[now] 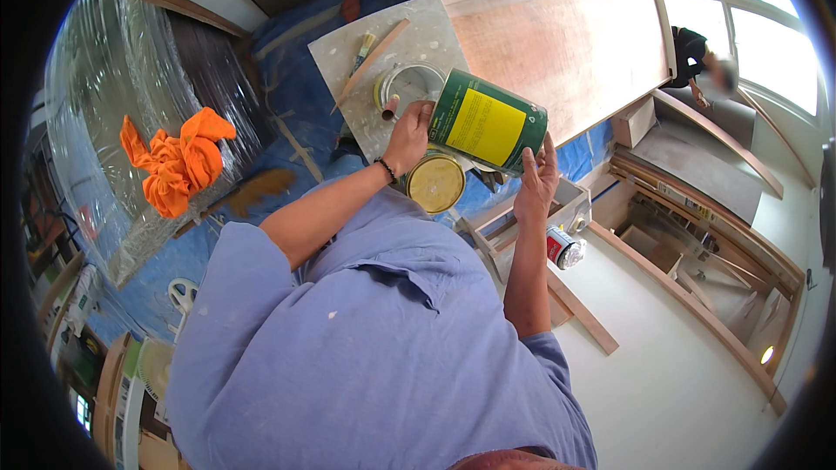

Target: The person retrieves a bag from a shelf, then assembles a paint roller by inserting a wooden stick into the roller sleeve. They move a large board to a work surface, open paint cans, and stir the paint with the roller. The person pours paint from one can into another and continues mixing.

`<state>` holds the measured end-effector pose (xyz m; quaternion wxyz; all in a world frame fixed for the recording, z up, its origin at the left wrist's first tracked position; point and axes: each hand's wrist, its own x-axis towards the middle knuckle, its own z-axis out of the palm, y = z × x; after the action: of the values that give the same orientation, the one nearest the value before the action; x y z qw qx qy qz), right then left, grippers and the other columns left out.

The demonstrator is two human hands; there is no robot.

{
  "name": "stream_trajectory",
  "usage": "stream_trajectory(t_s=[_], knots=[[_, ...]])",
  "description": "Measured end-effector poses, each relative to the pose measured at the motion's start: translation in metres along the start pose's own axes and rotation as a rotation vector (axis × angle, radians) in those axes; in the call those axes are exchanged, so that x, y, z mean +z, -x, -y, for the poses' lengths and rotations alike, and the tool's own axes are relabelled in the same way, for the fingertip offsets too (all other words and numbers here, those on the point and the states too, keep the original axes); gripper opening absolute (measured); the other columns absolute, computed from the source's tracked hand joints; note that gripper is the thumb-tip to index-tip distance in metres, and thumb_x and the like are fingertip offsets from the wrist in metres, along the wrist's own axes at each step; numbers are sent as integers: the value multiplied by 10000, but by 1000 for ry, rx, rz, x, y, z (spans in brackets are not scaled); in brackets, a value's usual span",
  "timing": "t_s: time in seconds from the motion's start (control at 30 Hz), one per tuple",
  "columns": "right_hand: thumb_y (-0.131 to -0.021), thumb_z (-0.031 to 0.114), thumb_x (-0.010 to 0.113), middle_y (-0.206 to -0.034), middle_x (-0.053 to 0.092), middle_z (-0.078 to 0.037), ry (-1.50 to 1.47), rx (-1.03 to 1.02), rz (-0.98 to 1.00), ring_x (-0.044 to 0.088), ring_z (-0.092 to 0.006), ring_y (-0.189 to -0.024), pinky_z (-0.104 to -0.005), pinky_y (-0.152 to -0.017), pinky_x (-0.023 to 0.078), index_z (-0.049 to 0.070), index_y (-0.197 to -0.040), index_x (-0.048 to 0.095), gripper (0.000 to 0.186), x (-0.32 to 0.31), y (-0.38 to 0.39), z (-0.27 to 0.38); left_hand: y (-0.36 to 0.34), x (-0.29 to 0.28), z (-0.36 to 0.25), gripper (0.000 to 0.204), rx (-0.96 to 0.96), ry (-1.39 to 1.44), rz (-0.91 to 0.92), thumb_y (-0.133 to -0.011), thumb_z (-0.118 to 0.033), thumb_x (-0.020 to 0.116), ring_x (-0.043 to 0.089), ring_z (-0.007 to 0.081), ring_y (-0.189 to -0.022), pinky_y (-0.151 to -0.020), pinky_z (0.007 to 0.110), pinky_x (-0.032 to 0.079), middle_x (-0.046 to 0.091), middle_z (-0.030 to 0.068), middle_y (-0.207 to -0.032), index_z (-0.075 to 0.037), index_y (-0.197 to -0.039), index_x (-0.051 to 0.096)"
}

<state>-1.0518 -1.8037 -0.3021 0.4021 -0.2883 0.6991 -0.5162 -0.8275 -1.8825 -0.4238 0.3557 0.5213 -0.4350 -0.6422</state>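
Both hands are tilting a green tin with a yellow label over a small open metal can on a speckled board. The left hand is wrapping its fingers around the tin's base while the right hand is cupping the top end. 1 round yellow lid is lying just below, and a brush and stir stick are resting beside the can, within reach.

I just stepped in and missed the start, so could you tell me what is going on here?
A person in a blue shirt holds a green can with a yellow label tilted on its side, left hand at its top end, right hand under its base. It is tipped toward a small open tin on a speckled board, where a brush and a stir stick lie. A round yellowish lid sits below.
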Motion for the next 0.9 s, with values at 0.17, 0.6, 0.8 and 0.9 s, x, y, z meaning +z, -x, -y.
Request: stream_trajectory(t_s=[0.17, 0.6, 0.8, 0.9], knots=[[-1031, 216, 724, -1450, 471, -149, 149, -20, 0, 470, -221, -1368, -380, -1131, 424, 47, -1588, 481, 630, -2, -10, -3, 0, -3, -1, 438, 22, 5, -26, -1165, -329, 398, 679, 394, -1084, -965, 411, 488, 707, 245, -1129, 23, -1223, 653], [-1038, 310, 711, -1393, 530, -177, 349, -93, 47, 522, -258, -1322, -407, -1129, 414, 62, -1586, 495, 639, 13, -16, 20, 4, -9, -7, 403, -51, 52, -37, -1170, -306, 405, 568, 345, -1183, -1055, 404, 426, 676, 224, -1143, -4, -1242, 662], [-1037, 342, 712, -1324, 546, -165, 386, -103, 56, 519, -246, -1295, -404, -1122, 415, 65, -1578, 508, 641, 18, -16, 31, 7, -9, -14, 391, -10, 62, -54, -1170, -297, 403, 494, 403, -1224, -1130, 461, 351, 635, 255, -1157, -15, -1223, 668], [-1034, 351, 715, -1283, 546, -154, 453, -114, 49, 522, -239, -1270, -400, -1111, 424, 62, -1574, 513, 645, 27, -13, 45, 9, -9, -17, 383, 48, 18, -95, -1172, -297, 406, 547, 332, -1120, -1015, 416, 460, 617, 211, -1075, -17, -1198, 666]])
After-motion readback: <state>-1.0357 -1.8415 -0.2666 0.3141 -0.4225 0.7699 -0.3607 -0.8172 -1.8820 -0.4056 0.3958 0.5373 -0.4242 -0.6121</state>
